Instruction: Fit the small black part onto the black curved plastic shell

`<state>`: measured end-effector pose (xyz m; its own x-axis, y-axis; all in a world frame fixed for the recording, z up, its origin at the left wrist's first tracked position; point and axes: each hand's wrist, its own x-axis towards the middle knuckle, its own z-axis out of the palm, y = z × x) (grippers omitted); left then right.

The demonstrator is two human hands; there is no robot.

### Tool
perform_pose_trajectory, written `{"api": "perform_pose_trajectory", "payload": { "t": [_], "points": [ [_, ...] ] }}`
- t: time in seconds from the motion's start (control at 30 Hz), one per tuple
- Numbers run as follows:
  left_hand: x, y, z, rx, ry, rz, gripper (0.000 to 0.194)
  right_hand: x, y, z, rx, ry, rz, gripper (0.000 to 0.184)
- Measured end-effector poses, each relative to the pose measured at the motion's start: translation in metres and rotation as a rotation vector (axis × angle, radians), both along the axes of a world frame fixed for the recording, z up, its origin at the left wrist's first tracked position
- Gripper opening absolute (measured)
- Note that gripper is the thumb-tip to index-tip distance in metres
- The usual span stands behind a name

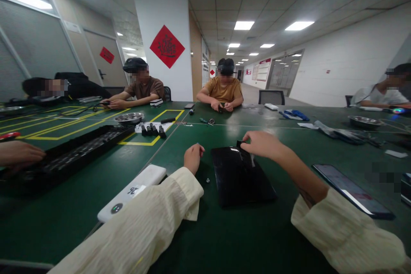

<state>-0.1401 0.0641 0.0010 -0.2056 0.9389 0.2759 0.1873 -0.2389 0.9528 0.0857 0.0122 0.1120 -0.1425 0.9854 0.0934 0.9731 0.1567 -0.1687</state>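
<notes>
A glossy black flat panel [239, 180] lies on the green table in front of me. My right hand [263, 143] is closed on a small black part [239, 144] at the panel's far edge. Whether that part is joined to the panel I cannot tell. Left of the panel, my left hand [193, 158] rests near the table with its fingers curled together. Something tiny may be between those fingertips, but it is too small to name. A small metal piece, perhaps a screw [207, 180], sits on the table between my left hand and the panel.
A white power bank [138, 190] lies by my left forearm, a phone [351, 188] to the right. A long black tray [86, 147] stands left, with another person's hand [21, 153] at it. Beyond are several black cylinders [153, 130], metal bowls [129, 118], gloves [340, 132] and seated people.
</notes>
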Motion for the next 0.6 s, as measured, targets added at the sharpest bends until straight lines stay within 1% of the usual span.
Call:
{"api": "perform_pose_trajectory", "payload": {
  "t": [0.1,0.13,0.17,0.23,0.33,0.43,0.5,0.53,0.6],
  "points": [
    [-0.001,-0.008,0.009,-0.011,0.251,-0.062,0.028,-0.006,-0.006,-0.004,-0.311,0.18,0.116,0.042],
    [-0.002,-0.011,0.014,0.0,0.328,-0.087,0.027,-0.008,-0.006,-0.006,-0.367,0.217,0.131,0.043],
    [-0.002,-0.015,0.018,0.027,0.384,-0.12,0.026,-0.009,-0.006,-0.008,-0.387,0.234,0.132,0.042],
    [-0.003,-0.021,0.027,0.119,0.428,-0.179,0.028,-0.012,-0.004,-0.012,-0.362,0.244,0.106,0.041],
    [-0.004,-0.026,0.035,0.177,0.504,-0.323,0.03,-0.011,0.0,-0.015,-0.301,0.278,0.056,0.047],
    [-0.007,-0.026,0.038,0.144,0.667,-0.482,0.029,-0.006,0.004,-0.015,-0.287,0.347,0.051,0.059],
    [-0.009,-0.024,0.039,0.097,0.743,-0.566,0.027,-0.002,0.007,-0.014,-0.29,0.373,0.059,0.062],
    [-0.011,-0.023,0.04,0.076,0.746,-0.584,0.027,0.0,0.009,-0.015,-0.279,0.368,0.058,0.061],
    [-0.014,-0.022,0.041,0.034,0.718,-0.579,0.025,0.003,0.013,-0.016,-0.25,0.328,0.055,0.057]
  ]
}}
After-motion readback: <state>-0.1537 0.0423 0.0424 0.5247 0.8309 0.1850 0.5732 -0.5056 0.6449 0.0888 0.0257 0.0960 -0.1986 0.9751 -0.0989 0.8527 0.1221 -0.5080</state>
